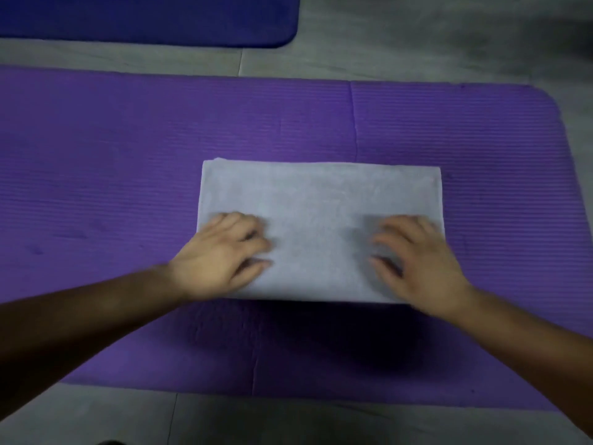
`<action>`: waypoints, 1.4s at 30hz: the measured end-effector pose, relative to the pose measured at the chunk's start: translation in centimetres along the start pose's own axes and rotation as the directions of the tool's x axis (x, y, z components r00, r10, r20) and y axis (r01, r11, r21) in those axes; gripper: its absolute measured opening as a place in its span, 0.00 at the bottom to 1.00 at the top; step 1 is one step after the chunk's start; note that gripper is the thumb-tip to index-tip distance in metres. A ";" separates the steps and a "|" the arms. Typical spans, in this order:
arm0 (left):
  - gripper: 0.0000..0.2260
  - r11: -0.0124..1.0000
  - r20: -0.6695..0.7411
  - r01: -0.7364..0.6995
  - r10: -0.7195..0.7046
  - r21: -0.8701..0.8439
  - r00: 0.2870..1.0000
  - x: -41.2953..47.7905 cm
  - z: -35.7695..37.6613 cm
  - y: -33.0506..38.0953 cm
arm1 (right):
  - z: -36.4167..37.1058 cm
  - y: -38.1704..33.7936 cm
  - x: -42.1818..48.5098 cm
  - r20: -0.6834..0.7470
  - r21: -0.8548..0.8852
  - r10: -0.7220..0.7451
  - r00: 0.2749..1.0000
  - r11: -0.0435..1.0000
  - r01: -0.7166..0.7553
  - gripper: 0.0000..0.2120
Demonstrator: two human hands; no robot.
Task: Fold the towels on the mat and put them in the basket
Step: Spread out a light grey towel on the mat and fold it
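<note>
A pale grey towel lies folded into a flat rectangle in the middle of the purple mat. My left hand rests palm down on the towel's near left part, fingers spread and slightly bent. My right hand rests on the near right part in the same way. Neither hand holds a fold or an edge. Both hands are a little blurred. No basket is in view.
A second, dark blue mat lies at the back left on the grey tiled floor. The purple mat's right end is rounded and stops near the frame's right side.
</note>
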State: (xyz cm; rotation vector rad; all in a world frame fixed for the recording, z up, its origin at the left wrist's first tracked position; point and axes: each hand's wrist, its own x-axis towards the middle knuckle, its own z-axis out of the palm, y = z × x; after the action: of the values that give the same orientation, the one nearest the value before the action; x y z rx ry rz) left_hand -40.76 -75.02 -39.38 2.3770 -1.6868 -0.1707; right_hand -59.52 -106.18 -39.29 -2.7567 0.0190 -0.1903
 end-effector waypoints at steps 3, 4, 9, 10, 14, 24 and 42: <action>0.17 0.991 0.102 -0.048 0.060 -0.121 0.993 -2.0 0.7 1.6 | 1.1 -2.2 -2.2 0.140 0.231 -0.077 0.987 0.972 0.043 0.12; 0.17 0.989 0.119 -0.022 0.040 -0.147 0.992 -2.8 1.1 1.5 | 1.5 -2.1 -2.8 0.170 0.238 -0.060 0.984 0.971 0.018 0.14; 0.18 0.966 0.107 0.081 -0.056 -0.246 0.993 -4.2 1.9 0.7 | 2.0 -0.6 -4.3 0.191 0.222 0.059 0.980 0.970 -0.102 0.16; 0.17 0.960 0.096 0.099 -0.076 -0.263 0.992 -4.0 2.0 0.7 | 2.0 -0.6 -4.4 0.191 0.220 0.072 0.979 0.969 -0.114 0.16; 0.18 0.937 0.082 0.164 -0.146 -0.308 0.986 -3.4 2.0 1.2 | 2.2 -1.0 -4.4 0.200 0.226 0.108 0.974 0.962 -0.153 0.16; 0.20 0.909 0.057 0.267 -0.263 -0.319 0.963 -3.6 2.1 2.4 | 1.5 -1.4 -4.0 0.168 0.217 0.081 0.982 0.969 -0.117 0.09; 0.10 0.620 0.360 0.457 -0.284 -0.638 0.889 1.2 -4.7 -0.4 | -4.2 -0.6 2.9 0.420 0.422 0.308 0.854 0.767 -0.484 0.04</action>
State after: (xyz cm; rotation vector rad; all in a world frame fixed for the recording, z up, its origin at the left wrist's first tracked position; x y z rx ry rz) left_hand -38.93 -75.52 -34.84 2.0701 -0.8750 -1.0084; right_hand -57.27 -107.23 -34.83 -2.1411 0.4122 0.3415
